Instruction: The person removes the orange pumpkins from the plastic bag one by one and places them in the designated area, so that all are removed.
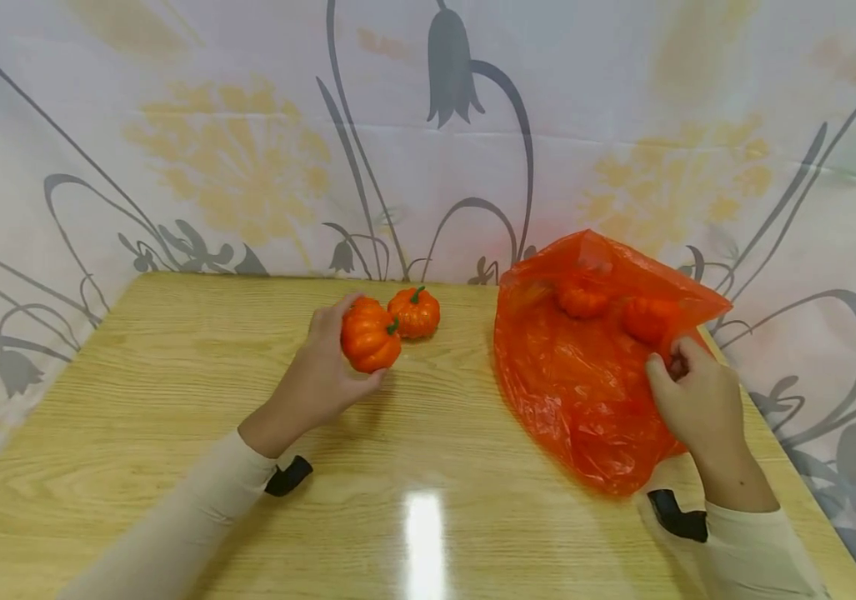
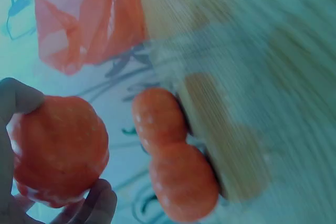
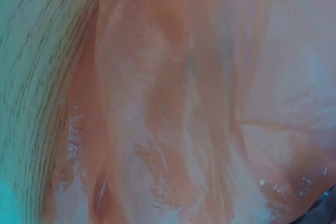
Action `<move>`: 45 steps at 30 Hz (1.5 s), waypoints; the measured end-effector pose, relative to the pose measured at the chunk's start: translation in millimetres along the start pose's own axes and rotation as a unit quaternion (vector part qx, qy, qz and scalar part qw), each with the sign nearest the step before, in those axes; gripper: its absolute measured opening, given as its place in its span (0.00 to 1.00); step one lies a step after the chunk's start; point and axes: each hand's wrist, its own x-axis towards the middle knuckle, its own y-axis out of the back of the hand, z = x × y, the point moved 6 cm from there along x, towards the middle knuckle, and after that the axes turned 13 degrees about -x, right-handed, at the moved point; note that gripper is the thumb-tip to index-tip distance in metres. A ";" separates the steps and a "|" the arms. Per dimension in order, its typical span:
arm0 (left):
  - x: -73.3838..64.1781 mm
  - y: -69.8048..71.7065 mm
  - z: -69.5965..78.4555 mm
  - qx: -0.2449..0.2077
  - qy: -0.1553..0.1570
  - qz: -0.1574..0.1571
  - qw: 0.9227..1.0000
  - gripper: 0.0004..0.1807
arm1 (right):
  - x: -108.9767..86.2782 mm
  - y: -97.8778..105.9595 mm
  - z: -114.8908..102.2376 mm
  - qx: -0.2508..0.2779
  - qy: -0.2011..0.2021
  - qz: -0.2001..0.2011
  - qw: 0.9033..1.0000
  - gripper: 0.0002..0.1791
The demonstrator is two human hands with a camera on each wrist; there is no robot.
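Note:
My left hand (image 1: 322,358) grips a small orange pumpkin (image 1: 369,340) with a green stem, held above the table. Beyond it sits another pumpkin (image 1: 416,313); the left wrist view shows two standing pumpkins, an upper one (image 2: 159,119) and a lower one (image 2: 184,182), side by side. In the head view the held pumpkin largely covers one of them. On the right, my right hand (image 1: 701,400) pinches the edge of a thin red plastic bag (image 1: 563,400), whose mouth gapes. Inside the bag lie a pumpkin (image 1: 582,298) and another (image 1: 648,318). Bag film fills the right wrist view.
A light wood-grain table (image 1: 172,375) carries everything. Its back edge meets a hanging cloth (image 1: 397,167) printed with flowers, which also runs down the right side. Black straps (image 1: 288,477) show at my wrists.

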 end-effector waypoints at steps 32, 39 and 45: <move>-6.6 54.5 -91.8 0.005 0.171 -0.061 0.983 0.49 | 2.4 9.1 1.0 0.017 -0.023 0.022 0.999 0.12; -4.0 53.0 -97.1 0.010 0.171 -0.077 0.982 0.49 | 3.6 13.9 1.8 0.032 -0.029 0.057 0.997 0.11; -1.2 53.0 -95.0 -0.006 0.160 -0.074 0.984 0.48 | 3.9 19.8 2.8 0.070 -0.038 0.093 0.992 0.09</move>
